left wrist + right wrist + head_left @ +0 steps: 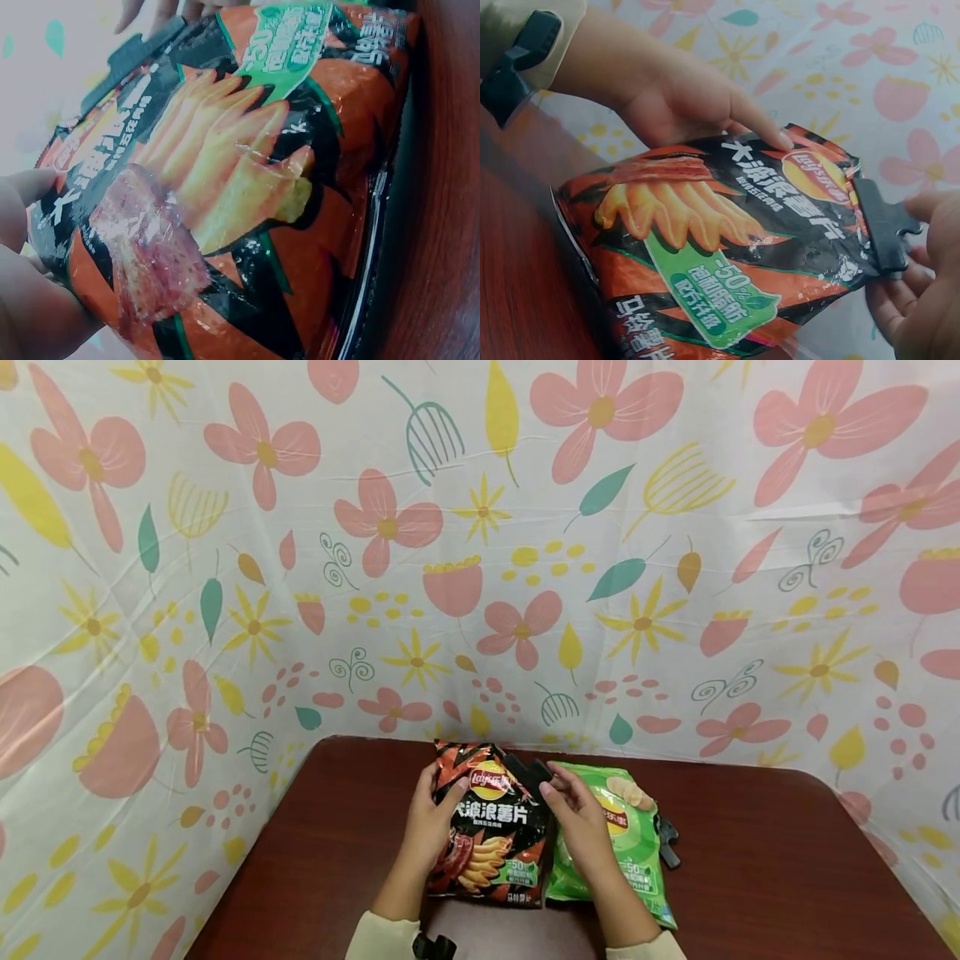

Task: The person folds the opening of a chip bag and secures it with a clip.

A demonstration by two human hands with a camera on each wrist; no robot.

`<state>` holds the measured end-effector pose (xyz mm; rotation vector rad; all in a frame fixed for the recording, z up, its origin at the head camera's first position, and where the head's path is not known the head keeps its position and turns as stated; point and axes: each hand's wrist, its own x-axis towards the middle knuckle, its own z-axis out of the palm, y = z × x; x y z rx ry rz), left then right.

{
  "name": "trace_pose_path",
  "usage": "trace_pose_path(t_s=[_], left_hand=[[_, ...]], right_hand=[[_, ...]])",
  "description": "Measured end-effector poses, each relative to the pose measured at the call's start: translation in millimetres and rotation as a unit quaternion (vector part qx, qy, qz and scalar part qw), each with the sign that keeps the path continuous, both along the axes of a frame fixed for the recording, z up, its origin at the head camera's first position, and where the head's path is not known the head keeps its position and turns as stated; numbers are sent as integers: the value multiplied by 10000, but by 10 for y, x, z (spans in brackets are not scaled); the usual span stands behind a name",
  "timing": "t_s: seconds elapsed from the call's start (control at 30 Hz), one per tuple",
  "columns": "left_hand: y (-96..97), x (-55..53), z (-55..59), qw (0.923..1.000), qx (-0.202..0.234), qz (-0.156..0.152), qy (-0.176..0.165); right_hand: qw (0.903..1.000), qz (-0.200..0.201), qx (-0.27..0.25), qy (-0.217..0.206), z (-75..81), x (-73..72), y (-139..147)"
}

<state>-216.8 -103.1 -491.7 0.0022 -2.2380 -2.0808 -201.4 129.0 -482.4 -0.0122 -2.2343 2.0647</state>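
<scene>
A black and orange bag of potato chips (487, 839) stands tilted up from the table, its printed front facing me. My left hand (429, 820) grips it by the left edge, thumb lying over the front and the other fingers behind. Across the bag's top right corner sits a black bag clip (885, 225). My right hand (934, 281) pinches this clip at its outer side, thumb above and fingers below in the right wrist view. In the left wrist view the bag's lower end (360, 135) is close over the tabletop.
A green bag of chips (622, 852) lies to the right, partly under my right forearm. Another black clip (667, 843) shows at its right edge. The dark red-brown table (765, 860) ends at a flower-printed cloth (480, 568) behind and beside it.
</scene>
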Motion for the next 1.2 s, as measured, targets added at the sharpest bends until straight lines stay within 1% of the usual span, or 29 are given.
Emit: trace_pose_path(t_s=[0.1, 0.33, 0.43, 0.5, 0.6, 0.67, 0.73, 0.8, 0.87, 1.03, 1.2], left_hand=[[-13, -9, -8, 9998, 131, 130, -7], [-52, -37, -31, 9991, 279, 302, -44], [-59, -49, -31, 9984, 407, 382, 7], [-66, -55, -27, 9981, 415, 464, 19], [-82, -67, -29, 9976, 457, 504, 94], [-95, -71, -36, 9974, 393, 595, 48], [-107, -80, -48, 9974, 391, 605, 11], [-119, -82, -61, 9974, 297, 656, -101], [-133, -85, -75, 9975, 168, 640, -232], [-162, -92, -142, 9963, -348, 579, -522], [-162, -106, -206, 9912, -816, 788, -688]], right_hand=[[9996, 206, 127, -154, -10, -8, -9], [9963, 623, 323, -496, -22, -2, -60], [9939, 718, 582, -603, -33, 11, -83], [9921, 784, 737, -651, -46, 21, -95], [9889, 846, 963, -754, -63, 33, -116], [9875, 882, 1032, -805, -73, 38, -133], [9866, 914, 1066, -834, -81, 40, -152], [9861, 956, 1070, -839, -93, 43, -166], [9860, 1004, 1038, -837, -109, 47, -179], [9864, 1085, 988, -737, -146, 61, -209], [9866, 1022, 1116, -610, -178, 71, -242]])
